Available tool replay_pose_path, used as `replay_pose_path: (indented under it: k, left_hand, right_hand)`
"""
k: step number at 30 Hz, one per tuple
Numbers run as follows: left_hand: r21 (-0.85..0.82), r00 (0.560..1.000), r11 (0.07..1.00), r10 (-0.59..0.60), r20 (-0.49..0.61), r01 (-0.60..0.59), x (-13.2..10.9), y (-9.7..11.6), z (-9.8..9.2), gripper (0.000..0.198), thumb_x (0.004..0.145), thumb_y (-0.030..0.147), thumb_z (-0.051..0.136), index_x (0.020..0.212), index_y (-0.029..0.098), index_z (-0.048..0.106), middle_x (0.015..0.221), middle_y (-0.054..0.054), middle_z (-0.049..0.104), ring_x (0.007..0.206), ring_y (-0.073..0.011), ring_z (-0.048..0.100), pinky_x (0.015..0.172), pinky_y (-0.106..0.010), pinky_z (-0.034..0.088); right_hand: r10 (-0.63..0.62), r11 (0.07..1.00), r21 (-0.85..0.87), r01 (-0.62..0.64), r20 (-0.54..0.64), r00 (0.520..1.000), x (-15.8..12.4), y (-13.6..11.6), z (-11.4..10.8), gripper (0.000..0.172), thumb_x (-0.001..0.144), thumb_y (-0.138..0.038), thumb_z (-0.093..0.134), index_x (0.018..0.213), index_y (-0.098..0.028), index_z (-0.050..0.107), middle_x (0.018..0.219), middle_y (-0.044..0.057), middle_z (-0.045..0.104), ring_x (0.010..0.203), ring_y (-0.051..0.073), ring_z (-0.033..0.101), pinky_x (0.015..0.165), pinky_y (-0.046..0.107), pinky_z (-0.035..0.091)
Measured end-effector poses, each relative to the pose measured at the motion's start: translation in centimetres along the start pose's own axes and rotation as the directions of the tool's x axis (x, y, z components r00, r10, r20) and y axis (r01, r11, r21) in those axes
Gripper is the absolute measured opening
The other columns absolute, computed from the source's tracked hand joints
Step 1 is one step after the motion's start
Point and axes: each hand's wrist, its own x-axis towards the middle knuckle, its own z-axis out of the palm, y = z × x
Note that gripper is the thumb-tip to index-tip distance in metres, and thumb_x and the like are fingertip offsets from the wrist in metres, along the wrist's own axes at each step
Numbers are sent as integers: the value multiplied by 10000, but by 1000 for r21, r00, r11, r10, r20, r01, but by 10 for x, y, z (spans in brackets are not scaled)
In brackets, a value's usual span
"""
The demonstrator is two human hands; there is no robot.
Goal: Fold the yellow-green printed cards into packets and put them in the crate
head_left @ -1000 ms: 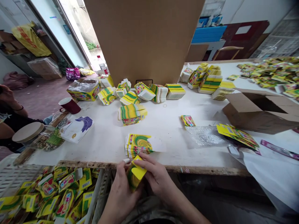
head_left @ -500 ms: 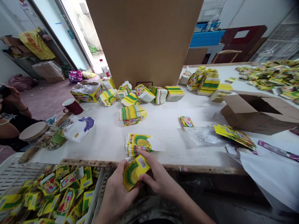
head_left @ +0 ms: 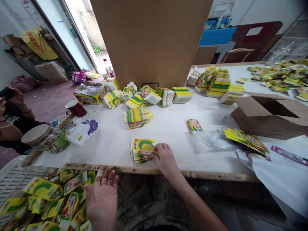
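Note:
My right hand pinches the right edge of a small fanned stack of flat yellow-and-green printed cartons near the table's front edge. How many cartons its fingers hold is hidden. My left hand is open and palm up, with nothing in it, beside the white plastic basket. Folded yellow boxes fill that basket in a loose heap; one yellow box lies on top, close to my left fingers. Beyond the stack, a thicker bundle of cartons lies on the white table.
Several carton bundles line the cardboard sheet. At left are a maroon mug and a lidded jar. An open cardboard box and plastic wrap lie right. Another person's hands show at far left.
My left hand has let go of the yellow box and moved left, opening over the basket's edge. The box now lies on the heap. My right hand moved forward to the stack and gripped its edge.

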Motion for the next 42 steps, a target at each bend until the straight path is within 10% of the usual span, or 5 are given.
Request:
replay_pose_path:
  k: [16, 26, 31, 35, 42]
  left_hand:
    - [142, 970, 978, -176, 167, 153, -15, -28, -1, 430, 683, 417, 773, 1017, 167, 670, 878, -53, 664, 717, -137, 621, 608, -218, 539]
    - [242, 923, 962, 24, 385, -126, -25, -52, 14, 421, 794, 427, 681, 1154, 218, 615, 1230, -86, 617, 1206, -262, 539, 1001, -385, 478]
    - [346, 905, 867, 231, 356, -358, -26, -45, 24, 429, 751, 432, 723, 1128, 237, 656, 1185, -76, 660, 1258, -312, 494, 1044, -426, 443]
    - [164, 904, 964, 128, 407, -210, -26, -32, 36, 504, 814, 564, 578, 1220, 266, 604, 1265, -78, 619, 1247, -313, 507, 992, -452, 482]
    - [-48, 885, 991, 136, 445, -129, -30, -22, 60, 323, 837, 498, 553, 941, 215, 669, 830, -18, 598, 832, -173, 608, 840, -304, 541]
  right_hand:
    - [29, 999, 45, -29, 1, 1000, 0, -7, -4, 270, 743, -15, 617, 922, -192, 520, 992, 88, 599, 932, 259, 521, 810, 366, 420]
    - [-101, 946, 322, 36, 188, 977, -31, -21, -20, 241, 725, -48, 621, 763, -216, 453, 717, -40, 565, 639, 132, 504, 569, 228, 316]
    - [-84, 785, 615, -77, 228, 970, -36, -29, -26, 294, 695, -92, 676, 663, -208, 408, 705, -37, 544, 648, 121, 461, 578, 226, 314]
    - [-60, 550, 808, -212, 292, 954, -37, -35, -15, 279, 682, -183, 687, 660, -209, 410, 701, -29, 522, 644, 120, 449, 584, 229, 350]
    - [-100, 463, 869, -177, 250, 963, -50, -52, -6, 219, 714, -171, 673, 678, -194, 458, 703, -29, 523, 674, 115, 459, 632, 233, 357]
